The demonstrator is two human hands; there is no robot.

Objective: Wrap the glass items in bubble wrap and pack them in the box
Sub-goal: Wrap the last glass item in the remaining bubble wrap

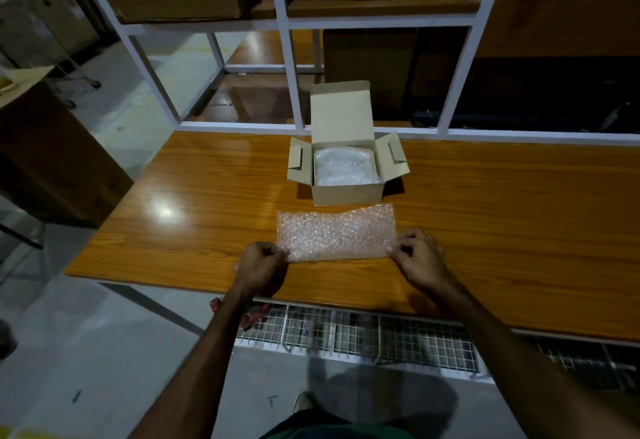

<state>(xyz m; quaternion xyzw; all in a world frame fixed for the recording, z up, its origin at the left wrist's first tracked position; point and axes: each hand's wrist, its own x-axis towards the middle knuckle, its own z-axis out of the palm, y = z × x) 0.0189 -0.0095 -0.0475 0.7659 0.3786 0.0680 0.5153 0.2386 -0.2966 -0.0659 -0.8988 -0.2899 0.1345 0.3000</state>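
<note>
— Where's he at with it?

— A sheet of bubble wrap point(335, 232) lies flat on the wooden counter point(502, 203), centre of the frame. His left hand point(260, 267) has its fingers curled on the sheet's lower left corner, and his right hand point(419, 258) pinches the lower right corner.

— And the box?

— The box point(347, 161) sits just above the sheet, lid and side flaps open. A bundle already in bubble wrap point(344, 166) fills most of the inside.

— Any glass out on the counter?

— None that I can see. Whatever goes on this sheet isn't in the frame.

— So what could go wrong?

— The sheet is light and held only by two corners, so I'd guess a quick tug could fold it over or slide it into the box front. It also lies close to the counter's near edge at the bottom of the frame, so glass set down off-centre might roll toward the drop. And the box looks nearly full; forcing a second bundle in could press glass on glass.
</note>
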